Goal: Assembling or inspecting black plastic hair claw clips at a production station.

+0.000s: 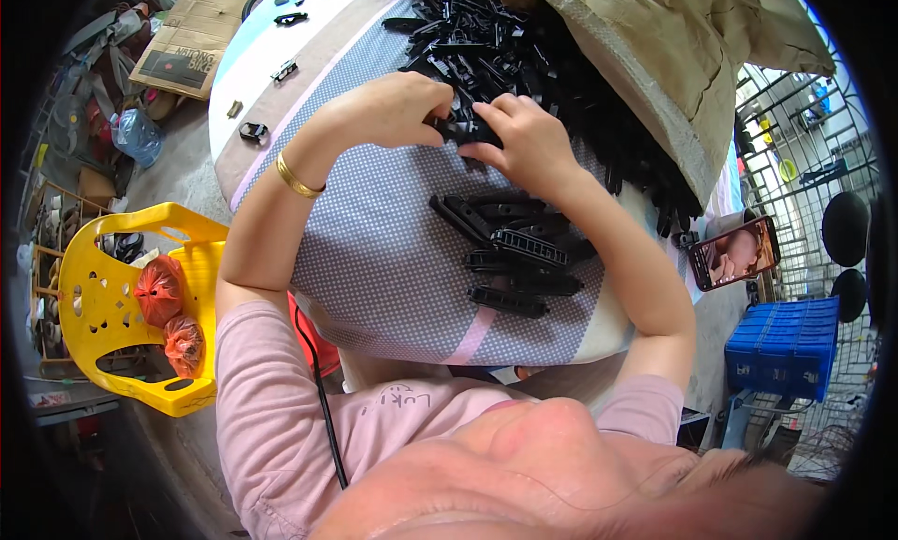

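One left hand (398,109) and one right hand (535,149) are grasping a small black part (458,129) between them.
The fingers of both hands are pinching the part from opposite sides, near the edge of a large heap of black pieces (472,49); whether it is touching the surface (374,212) below, I cannot tell. Nearer the person, several long black pieces (530,247) are lying in a loose cluster, while small loose parts (253,132) are resting well apart on the left. Brown wrapping (645,35) is bordering the heap's right side, a phone (734,255) is displaying a picture, and a yellow chair (101,278) is holding two red bags (159,292).
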`<state>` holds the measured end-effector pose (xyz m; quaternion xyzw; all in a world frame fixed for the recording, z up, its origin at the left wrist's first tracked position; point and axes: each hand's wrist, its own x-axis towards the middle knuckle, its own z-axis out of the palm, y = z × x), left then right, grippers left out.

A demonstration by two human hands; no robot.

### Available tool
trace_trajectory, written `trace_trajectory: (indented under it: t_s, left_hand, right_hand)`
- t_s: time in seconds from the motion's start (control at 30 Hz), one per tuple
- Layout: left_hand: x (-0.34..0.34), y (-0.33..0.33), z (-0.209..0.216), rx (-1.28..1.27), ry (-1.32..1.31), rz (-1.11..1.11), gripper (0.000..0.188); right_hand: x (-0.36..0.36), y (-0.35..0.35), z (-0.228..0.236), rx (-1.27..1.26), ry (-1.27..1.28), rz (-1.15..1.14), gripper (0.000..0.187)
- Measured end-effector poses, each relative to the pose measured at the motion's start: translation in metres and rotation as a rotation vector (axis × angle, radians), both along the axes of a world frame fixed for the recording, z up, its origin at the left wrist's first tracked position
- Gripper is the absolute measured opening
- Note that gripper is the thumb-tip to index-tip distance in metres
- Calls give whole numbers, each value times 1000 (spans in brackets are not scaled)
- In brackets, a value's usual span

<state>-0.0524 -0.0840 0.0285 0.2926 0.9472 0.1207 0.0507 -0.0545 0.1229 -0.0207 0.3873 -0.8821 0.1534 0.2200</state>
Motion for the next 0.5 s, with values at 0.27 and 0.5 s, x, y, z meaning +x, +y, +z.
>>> trace_trajectory:
  t_s: [0.27,0.5]
  left_hand:
    - [1,2,-4,90,8,15,26]
    - [-5,-2,8,240,12,90,25]
  right_hand:
    - [5,3,2,122,-155,10,25]
    - [24,-5,8,74,-152,74,17]
